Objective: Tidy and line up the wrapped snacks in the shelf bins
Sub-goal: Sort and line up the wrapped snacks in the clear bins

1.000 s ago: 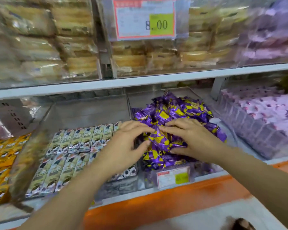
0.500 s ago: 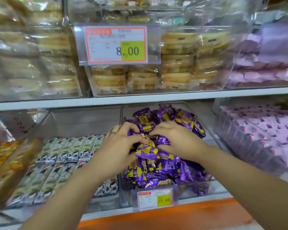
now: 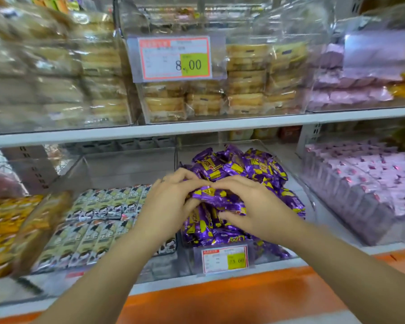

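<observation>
A clear bin [image 3: 297, 183] on the lower shelf holds a loose heap of purple-and-yellow wrapped snacks [image 3: 250, 167]. Both hands reach into it from the front. My left hand [image 3: 168, 204] and my right hand [image 3: 250, 206] together pinch one purple snack [image 3: 211, 195] at the top of the heap, fingertips almost meeting above it. The right thumb lies under the wrapper. Snacks below my hands are partly hidden.
Left of it, a clear bin [image 3: 117, 164] holds green-and-white snack packs [image 3: 98, 218] in neat rows. Yellow packs [image 3: 2, 228] lie far left, pink packs [image 3: 369, 183] right. A price tag [image 3: 225, 259] hangs on the purple bin. The upper shelf [image 3: 197, 127] carries bagged cakes.
The view has tilted up, so the shelves sit lower in frame. Both hands stay in the purple heap and have gathered one wrapper between their fingertips.
</observation>
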{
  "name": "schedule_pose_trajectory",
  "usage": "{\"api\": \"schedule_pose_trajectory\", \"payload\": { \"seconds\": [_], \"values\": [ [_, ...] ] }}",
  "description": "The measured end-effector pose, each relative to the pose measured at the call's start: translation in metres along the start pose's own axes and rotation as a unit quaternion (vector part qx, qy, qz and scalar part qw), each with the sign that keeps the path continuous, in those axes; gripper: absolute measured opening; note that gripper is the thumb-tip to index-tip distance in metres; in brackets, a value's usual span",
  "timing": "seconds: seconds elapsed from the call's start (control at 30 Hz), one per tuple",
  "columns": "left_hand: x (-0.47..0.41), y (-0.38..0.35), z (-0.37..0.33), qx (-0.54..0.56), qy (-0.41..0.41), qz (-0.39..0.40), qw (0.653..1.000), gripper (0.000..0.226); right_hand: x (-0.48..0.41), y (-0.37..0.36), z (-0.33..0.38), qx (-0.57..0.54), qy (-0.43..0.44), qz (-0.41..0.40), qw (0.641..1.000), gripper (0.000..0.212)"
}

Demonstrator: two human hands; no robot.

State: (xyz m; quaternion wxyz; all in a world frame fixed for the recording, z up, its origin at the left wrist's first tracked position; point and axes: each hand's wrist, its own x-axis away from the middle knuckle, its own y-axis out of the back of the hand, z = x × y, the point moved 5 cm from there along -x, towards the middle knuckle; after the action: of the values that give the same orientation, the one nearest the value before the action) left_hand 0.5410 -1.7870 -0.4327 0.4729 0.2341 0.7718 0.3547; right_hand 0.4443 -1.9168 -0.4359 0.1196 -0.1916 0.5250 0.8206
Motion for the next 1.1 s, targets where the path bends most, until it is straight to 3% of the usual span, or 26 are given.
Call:
{"api": "schedule_pose_trajectory", "payload": {
  "seconds": [0.1, 0.2, 0.3, 0.4, 0.5, 0.6, 0.67, 0.83, 1.1],
  "values": [
    [0.008, 0.015, 0.000, 0.187, 0.060, -0.021, 0.980, 0.042, -0.003, 0.000, 0.001, -0.043, -0.038, -0.025, 0.998, 0.050],
    [0.014, 0.025, 0.008, 0.369, 0.156, -0.052, 0.915, 0.037, -0.006, -0.006, 0.001, -0.080, -0.062, -0.040, 0.994, 0.038],
    [0.023, 0.028, 0.022, 0.435, 0.206, -0.059, 0.874, 0.026, -0.012, -0.020, 0.001, -0.080, -0.082, 0.000, 0.993, 0.034],
    [0.035, 0.030, 0.028, 0.477, 0.220, -0.052, 0.849, 0.018, -0.021, -0.043, 0.007, 0.014, -0.103, 0.093, 0.990, 0.049],
    [0.034, 0.034, 0.031, 0.431, 0.232, -0.072, 0.869, 0.006, -0.030, -0.059, 0.015, 0.078, -0.115, 0.121, 0.983, 0.059],
    [0.026, 0.037, 0.037, 0.379, 0.247, -0.101, 0.886, 0.019, -0.037, -0.061, 0.017, 0.032, -0.138, 0.099, 0.985, 0.055],
    [0.023, 0.038, 0.035, 0.357, 0.230, -0.098, 0.900, 0.013, -0.037, -0.051, 0.017, 0.013, -0.135, 0.067, 0.988, 0.053],
    [0.018, 0.037, 0.039, 0.306, 0.216, -0.103, 0.922, 0.041, -0.024, -0.010, 0.010, -0.036, -0.138, -0.022, 0.990, 0.044],
    [0.007, 0.023, 0.022, 0.216, 0.163, -0.050, 0.961, 0.039, -0.025, 0.021, -0.031, -0.080, -0.123, -0.165, 0.975, 0.045]
  ]
}}
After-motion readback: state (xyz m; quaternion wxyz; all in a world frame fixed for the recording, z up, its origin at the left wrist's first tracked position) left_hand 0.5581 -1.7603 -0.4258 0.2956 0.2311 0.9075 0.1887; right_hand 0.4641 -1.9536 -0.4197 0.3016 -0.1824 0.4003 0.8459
